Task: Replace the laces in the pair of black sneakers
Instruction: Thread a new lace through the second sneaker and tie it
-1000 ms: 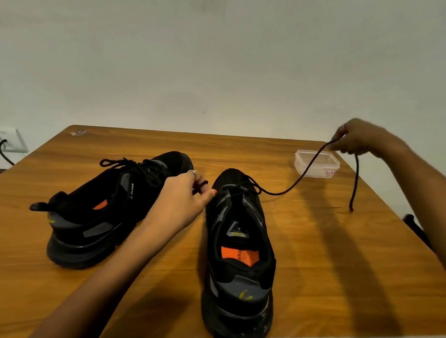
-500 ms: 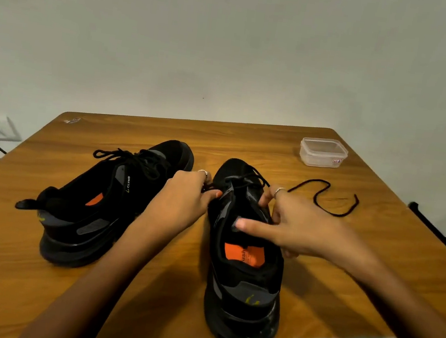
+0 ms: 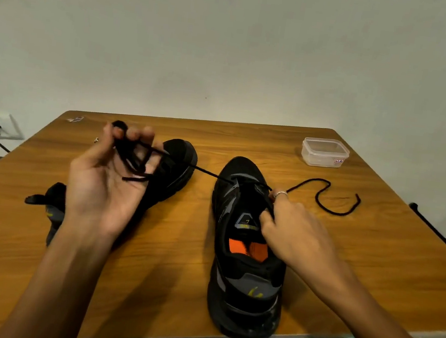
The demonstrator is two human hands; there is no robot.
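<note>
Two black sneakers stand on the wooden tabletop (image 3: 372, 273), toes toward 12 o'clock. The right sneaker (image 3: 247, 257) sits at centre; the left sneaker (image 3: 176, 168) lies at its 9 o'clock, largely hidden behind the raised left hand (image 3: 104, 178). That hand, palm up, holds a bunched length of black lace (image 3: 204, 170) in its curled fingers; the lace runs taut to the right sneaker's front eyelets. The right hand (image 3: 295, 232) pinches the sneaker's tongue area. The lace's free end lies looped at 2 o'clock. A clear plastic container (image 3: 324, 152) stands near the far corner.
</note>
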